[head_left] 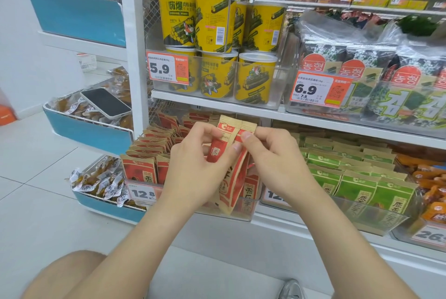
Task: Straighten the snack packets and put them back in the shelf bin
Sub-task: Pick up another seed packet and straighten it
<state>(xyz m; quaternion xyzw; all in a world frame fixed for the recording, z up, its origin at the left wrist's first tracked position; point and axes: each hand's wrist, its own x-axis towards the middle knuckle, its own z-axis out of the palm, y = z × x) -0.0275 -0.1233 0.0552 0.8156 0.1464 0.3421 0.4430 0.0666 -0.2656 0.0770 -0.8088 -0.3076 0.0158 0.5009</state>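
We note L hand (198,165) and R hand (272,165) both pinching the red packets (234,179) near their tops, long axis approx. upright. Shelf bin (247,213) sits directly behind and below; hands equally near.

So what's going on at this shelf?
A person at a shop shelf holds a few red-and-tan snack packets in both hands. The left hand grips their middle; the right hand pinches them near the top. They are held in front of the clear bin of matching packets, not yet put back.
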